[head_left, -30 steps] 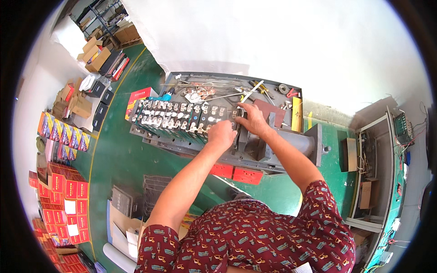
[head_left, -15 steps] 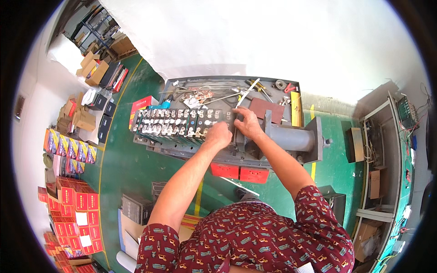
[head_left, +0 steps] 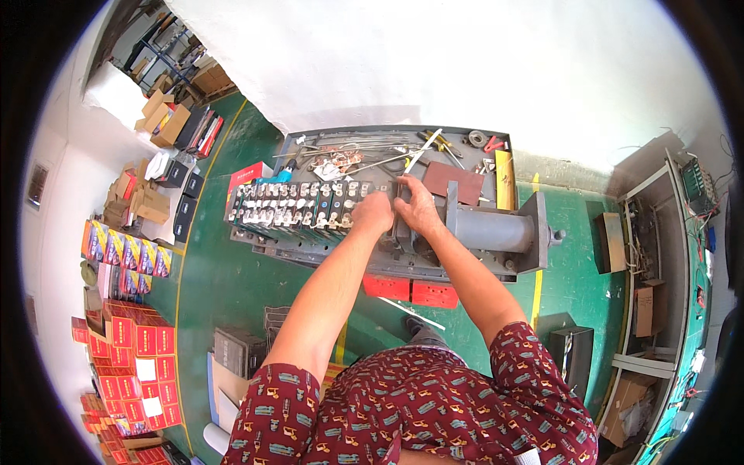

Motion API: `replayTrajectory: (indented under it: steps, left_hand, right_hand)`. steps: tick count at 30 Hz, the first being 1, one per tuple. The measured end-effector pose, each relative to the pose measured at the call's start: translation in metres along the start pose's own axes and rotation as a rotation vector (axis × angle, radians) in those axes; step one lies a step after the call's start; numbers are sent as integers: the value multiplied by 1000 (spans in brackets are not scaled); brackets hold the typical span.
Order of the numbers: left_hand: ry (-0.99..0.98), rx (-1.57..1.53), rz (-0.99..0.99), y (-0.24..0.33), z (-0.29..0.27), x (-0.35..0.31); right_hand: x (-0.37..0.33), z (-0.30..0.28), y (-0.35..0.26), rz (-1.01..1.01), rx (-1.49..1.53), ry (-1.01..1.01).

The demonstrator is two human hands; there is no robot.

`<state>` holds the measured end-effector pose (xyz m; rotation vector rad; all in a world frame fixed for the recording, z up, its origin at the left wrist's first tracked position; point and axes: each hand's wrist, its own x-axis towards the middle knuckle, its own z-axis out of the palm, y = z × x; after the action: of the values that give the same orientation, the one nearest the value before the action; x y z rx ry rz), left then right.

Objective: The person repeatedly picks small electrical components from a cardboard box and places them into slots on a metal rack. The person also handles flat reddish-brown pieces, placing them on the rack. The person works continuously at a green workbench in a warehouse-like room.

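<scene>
A row of dark blocks with silver metal terminals (head_left: 298,205) stands on a grey metal bench (head_left: 298,147). My left hand (head_left: 373,211) is closed at the right end of this row; whatever its fingers hold is hidden behind the knuckles. Close beside it, my right hand (head_left: 419,206) has its fingers and thumb bent around something dark that I cannot make out. It is just left of a grey cylinder with end plates (head_left: 492,231), mounted on the bench.
Metal rods (head_left: 364,142), pliers (head_left: 443,142), a brown sheet (head_left: 453,183) and a roll of tape (head_left: 476,139) lie at the back of the bench. A yellow bar (head_left: 504,180) lies on its right. Red boxes (head_left: 124,364) are stacked at left; a metal frame (head_left: 655,256) stands right.
My left hand has moved a little away from me along the row's right end. My right hand's fingers have drawn in, and both hands are closer together. The view has shifted slightly.
</scene>
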<state>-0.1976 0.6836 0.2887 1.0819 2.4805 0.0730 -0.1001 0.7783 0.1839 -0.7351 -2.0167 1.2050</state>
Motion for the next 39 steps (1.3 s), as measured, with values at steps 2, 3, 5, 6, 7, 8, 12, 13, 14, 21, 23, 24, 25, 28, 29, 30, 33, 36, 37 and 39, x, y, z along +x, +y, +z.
replayTrajectory:
  steps: [2,3,5,6,7,8,12,13,14,21,23,24,25,28,29,30,33,36,37,39]
  left_hand:
    - [19,-9,-10,-3,1,2]
    - [21,-9,-13,-3,0,3]
    - [23,-9,-21,-4,-2,3]
    - [66,-26,9,-5,-4,-1]
    - [62,-11,18,-6,-9,-3]
    - [59,4,25,-6,-16,-3]
    - [41,23,60,3,-61,-15]
    - [11,24,67,0,-75,-18]
    - [34,12,110,-6,-87,-24]
    - [250,-313,290,-55,-193,-111]
    - [185,-447,252,-88,-231,-157]
    - [236,-505,284,-99,-247,-191]
    - [319,-440,227,-106,-265,-229]
    - [471,-650,9,-159,-287,-354]
    - [510,-924,88,-189,-267,-387]
    - [508,-927,32,-206,-252,-412]
    - [672,-875,-303,-261,-168,-468]
    - [673,-1045,-388,-297,-72,-517]
    - [649,-1089,-518,-298,-53,-542]
    - [641,-906,-737,-324,4,-587]
  right_hand:
    - [-2,-1,-3,55,52,7]
    - [-2,-1,-3,72,68,11]
    - [-4,0,-3,80,87,18]
    - [-4,1,-4,71,88,29]
    - [-5,2,-6,62,89,39]
    - [-5,3,-7,47,82,42]
    - [-7,0,-6,69,85,49]
    - [-6,0,-5,74,81,37]
    - [-6,1,-5,78,78,22]
    - [0,5,2,34,22,18]
    - [0,14,0,3,32,62]
    - [0,12,3,14,30,53]
    - [2,6,3,25,27,48]
    - [7,5,26,-10,69,40]
    - [0,4,7,-50,-15,24]
    - [-1,-1,7,-115,-110,51]
    - [19,-11,49,-148,-176,14]
    - [35,-21,84,-126,-55,-107]
    - [32,-21,72,-99,-30,-155]
    - [33,-24,68,-40,106,-197]
